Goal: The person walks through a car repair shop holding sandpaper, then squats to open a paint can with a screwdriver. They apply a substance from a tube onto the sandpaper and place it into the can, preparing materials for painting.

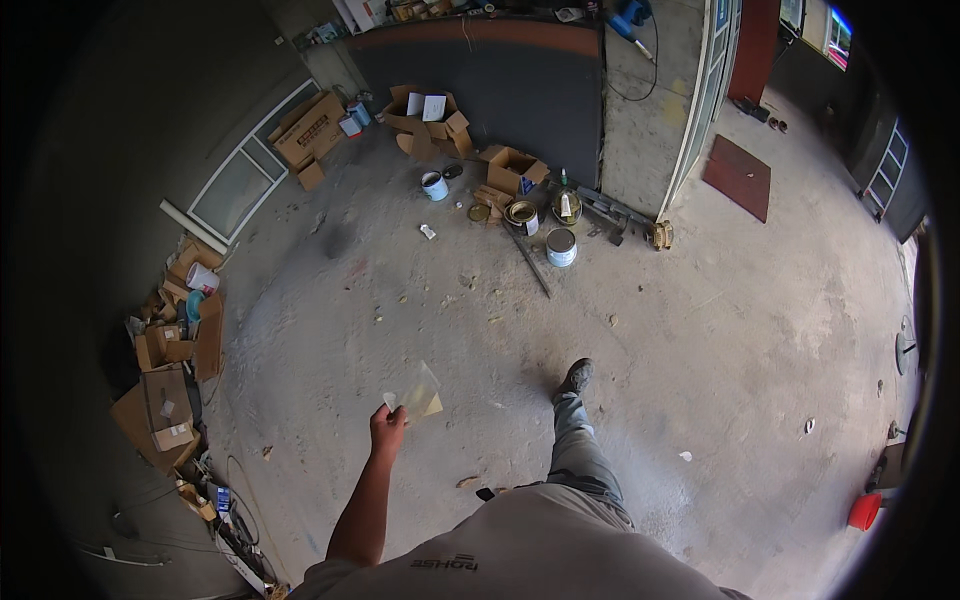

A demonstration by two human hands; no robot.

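My left hand (388, 424) is closed on a crumpled translucent plastic bag (419, 397) with a pale yellowish piece at it, held low over the concrete floor (330, 320) at the lower middle. My right hand is out of view. My right leg (574, 440) is forward, its dark shoe on the floor.
Cardboard boxes and scrap (165, 395) line the left wall beside a glazed frame (225, 185). Ahead stand paint cans (562, 255), open boxes (515, 170) and a long bar (530, 262). At right are a red mat (737, 178), a ladder (885, 170) and a red bucket (865, 512).
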